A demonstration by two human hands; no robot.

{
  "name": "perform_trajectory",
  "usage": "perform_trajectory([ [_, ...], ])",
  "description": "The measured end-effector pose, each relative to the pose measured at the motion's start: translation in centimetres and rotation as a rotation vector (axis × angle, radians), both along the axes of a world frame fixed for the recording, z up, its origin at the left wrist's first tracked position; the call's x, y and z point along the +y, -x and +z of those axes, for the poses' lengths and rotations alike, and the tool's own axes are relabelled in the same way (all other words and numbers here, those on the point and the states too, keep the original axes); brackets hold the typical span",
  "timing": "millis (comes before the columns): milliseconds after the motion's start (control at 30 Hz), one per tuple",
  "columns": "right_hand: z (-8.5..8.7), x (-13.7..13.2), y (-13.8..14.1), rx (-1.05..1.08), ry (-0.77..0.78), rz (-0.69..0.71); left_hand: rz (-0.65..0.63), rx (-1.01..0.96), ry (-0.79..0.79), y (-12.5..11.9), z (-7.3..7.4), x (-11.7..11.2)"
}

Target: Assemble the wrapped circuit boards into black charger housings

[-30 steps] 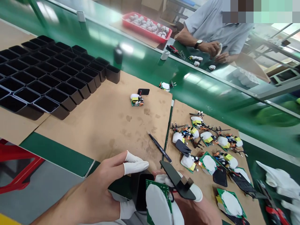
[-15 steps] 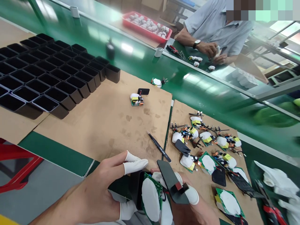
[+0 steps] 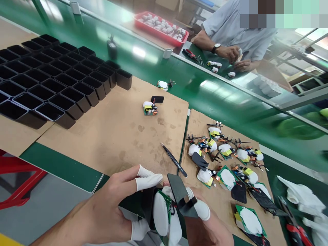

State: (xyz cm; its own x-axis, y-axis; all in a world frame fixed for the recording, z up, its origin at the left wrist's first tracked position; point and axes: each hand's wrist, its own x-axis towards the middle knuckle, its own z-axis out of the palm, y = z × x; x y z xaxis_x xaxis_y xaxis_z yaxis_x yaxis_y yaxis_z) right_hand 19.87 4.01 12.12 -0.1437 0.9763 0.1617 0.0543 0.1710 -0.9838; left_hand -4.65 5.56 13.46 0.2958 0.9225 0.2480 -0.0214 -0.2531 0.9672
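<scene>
My left hand (image 3: 110, 212), with white finger cots, grips a black plastic housing (image 3: 148, 208) at the bottom edge of the view. My right hand (image 3: 205, 227) holds a green circuit board with a white pad (image 3: 162, 214) and a black flat piece (image 3: 179, 196) attached to it. The board sits part way into the housing's open end. Both hands are closed around these parts, just in front of the brown cardboard mat (image 3: 115, 136).
Black tweezers (image 3: 174, 159) lie on the mat. Several more circuit boards (image 3: 225, 160) are spread on the right cardboard. Rows of black housings (image 3: 51, 85) stand at left. One board (image 3: 150, 108) lies mid-mat. Beyond the green conveyor (image 3: 205, 92), another person works beside a red tray (image 3: 161, 27).
The circuit board has gone further into the black housing, turning more edge-on. Small items on the conveyor have drifted left.
</scene>
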Motion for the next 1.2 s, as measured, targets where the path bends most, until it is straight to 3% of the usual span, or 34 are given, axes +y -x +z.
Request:
perform_trajectory([
  [167,0.8,0.5,0.8,0.012,-0.09,0.092,0.0,0.004,0.014,0.1,-0.2,-0.2],
  [400,2.0,-0.7,2.4,-0.062,0.055,-0.086,0.015,0.007,-0.01,0.0,-0.4,0.0],
  [533,0.7,-1.9,3.5,-0.063,0.074,-0.098,0.038,-0.003,-0.04,0.0,-0.8,-0.2],
  [700,-1.2,-2.9,2.6,0.078,0.204,-0.281,0.189,0.128,0.066,0.2,-1.3,-1.7],
  [833,-1.6,-1.8,-0.1,0.142,0.145,-0.396,0.372,-0.169,0.24,-0.4,0.3,-2.5],
  [967,-3.8,-1.4,-1.4,0.067,0.084,-0.469,0.398,-0.315,0.381,-2.1,2.6,-3.2],
  [1100,-5.7,-1.9,-1.2,-0.085,0.009,-0.362,0.389,-0.539,0.423,-3.2,4.2,-4.0],
  [1200,-4.8,-1.6,-1.0,-0.31,0.009,-0.214,0.362,-0.898,0.503,-3.3,5.8,-3.9],
])
